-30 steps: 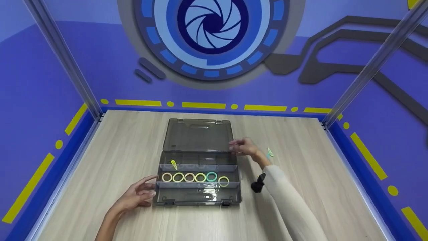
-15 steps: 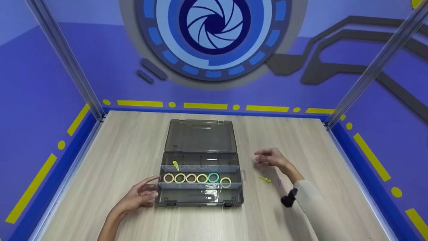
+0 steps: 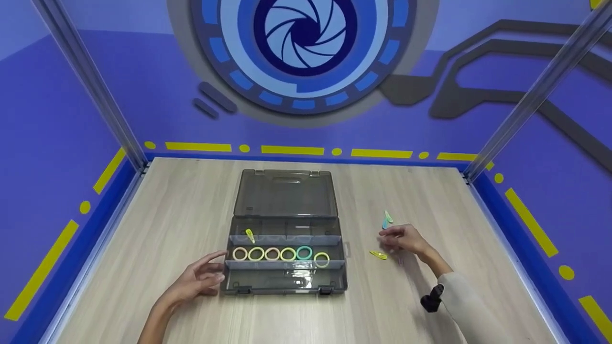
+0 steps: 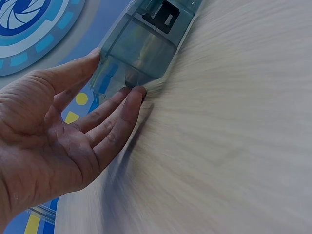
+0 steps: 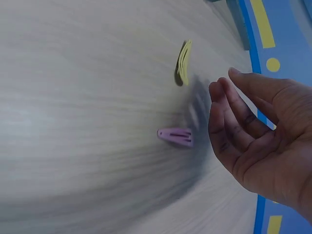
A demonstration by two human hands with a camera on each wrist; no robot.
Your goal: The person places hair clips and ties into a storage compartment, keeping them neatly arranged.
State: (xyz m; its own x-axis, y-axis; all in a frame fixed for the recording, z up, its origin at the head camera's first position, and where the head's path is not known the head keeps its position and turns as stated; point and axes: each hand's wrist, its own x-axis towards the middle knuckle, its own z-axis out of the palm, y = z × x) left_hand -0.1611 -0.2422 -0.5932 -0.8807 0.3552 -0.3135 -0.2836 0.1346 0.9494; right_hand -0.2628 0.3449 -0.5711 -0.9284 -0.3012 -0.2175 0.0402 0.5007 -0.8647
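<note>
A smoky translucent organizer box (image 3: 263,278) lies with its lid (image 3: 285,193) folded back. Its middle compartment holds a row of pastel ring-shaped hair ties (image 3: 256,253); a yellow hair clip (image 3: 250,235) rests at the divider behind them. My left hand (image 3: 193,281) touches the box's left side with relaxed fingers, at the corner in the left wrist view. Over the table to the right hovers my right hand (image 3: 406,239), fingers bent and nothing visible between them. Near it lie a yellow hair clip (image 5: 184,63) and a purple hair clip (image 5: 176,136).
Just beyond my right hand lie a blue hair clip (image 3: 385,223) and a pale green one (image 3: 389,217). Blue printed panels (image 3: 306,134) and metal posts (image 3: 516,110) border the wooden table (image 3: 191,191).
My right hand has moved from the box's right side rightward and toward me, over the loose hair clips. The left hand stays at the box.
</note>
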